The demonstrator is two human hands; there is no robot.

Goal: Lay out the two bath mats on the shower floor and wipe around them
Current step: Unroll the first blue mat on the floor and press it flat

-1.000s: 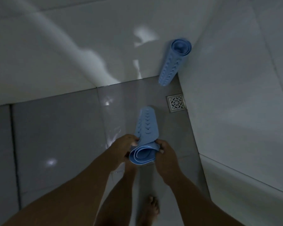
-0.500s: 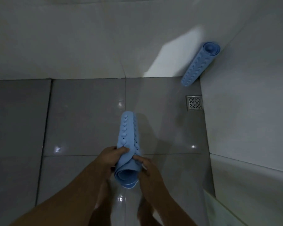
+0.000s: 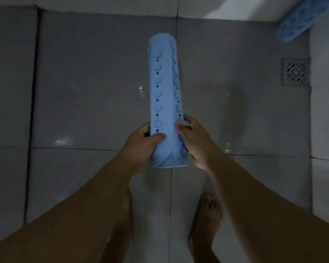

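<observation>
The shower floor (image 3: 87, 95), made of large grey tiles, is lying bare under the person, so the task is only at its beginning: no mat is lying flat yet, and no wiping cloth is showing anywhere. The person is standing barefoot and holding the first bath mat (image 3: 162, 88) out in front of the body, above the floor and not touching it. This mat is blue, with suction cups on the outside, and it is staying rolled as a long tube that is pointing away from the person. The second bath mat (image 3: 300, 25) is also rolled and is leaning in the far right corner, well apart from the hands, near the floor drain (image 3: 295, 74). The left hand (image 3: 141, 141) is gripping the near end of the roll from the left, with the thumb pressing on top. The right hand (image 3: 195, 138) is closing on the loose edge at the right side, probably to begin unrolling. Both mats and all the wiping are remaining to do.
</observation>
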